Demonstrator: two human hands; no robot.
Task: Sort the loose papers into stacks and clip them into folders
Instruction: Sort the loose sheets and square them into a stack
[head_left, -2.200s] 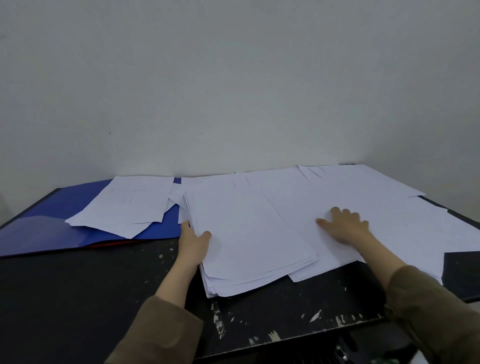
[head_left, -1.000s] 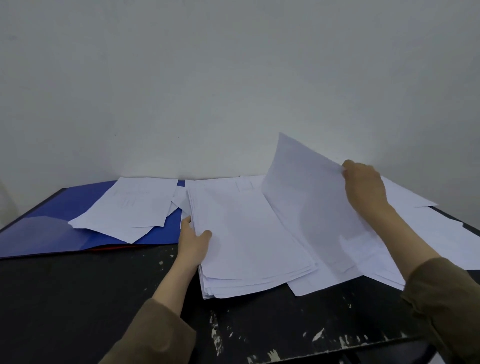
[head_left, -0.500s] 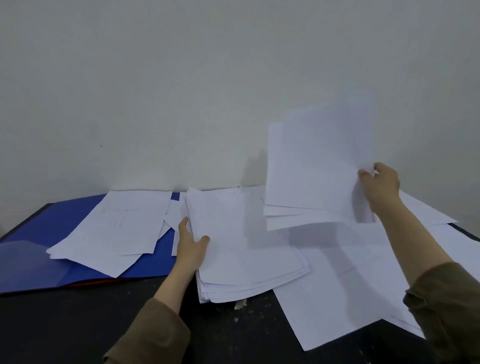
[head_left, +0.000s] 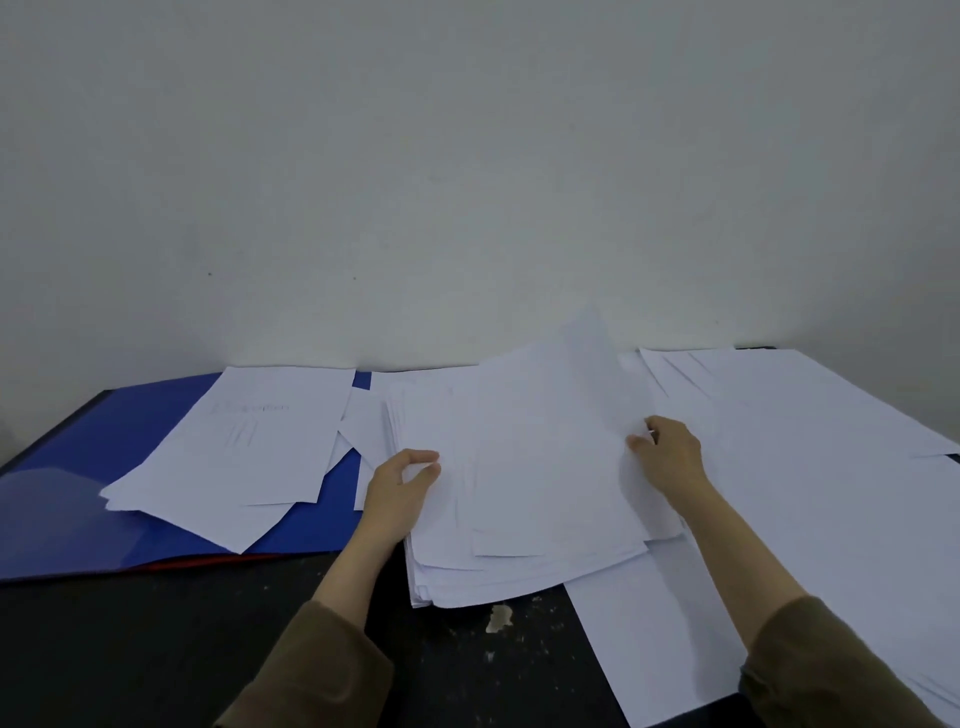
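White stack (head_left: 519, 499) hides right fingertips pinching its blurred top sheets; left hand (head_left: 397, 493) loosely curled at its edge.

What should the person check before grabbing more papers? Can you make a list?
1. Left hand steadies the stack: ok, it rests at the stack's left edge.
2. Right hand free: not ok, its fingers touch the new sheets.
3. New sheets flat: not ok, their far end curls up.
4. Stack edges squared: not ok, sheets jut out unevenly.
5. Loose papers in reach on the right: ok.
6. Folder ready: not ok, papers lie on it.
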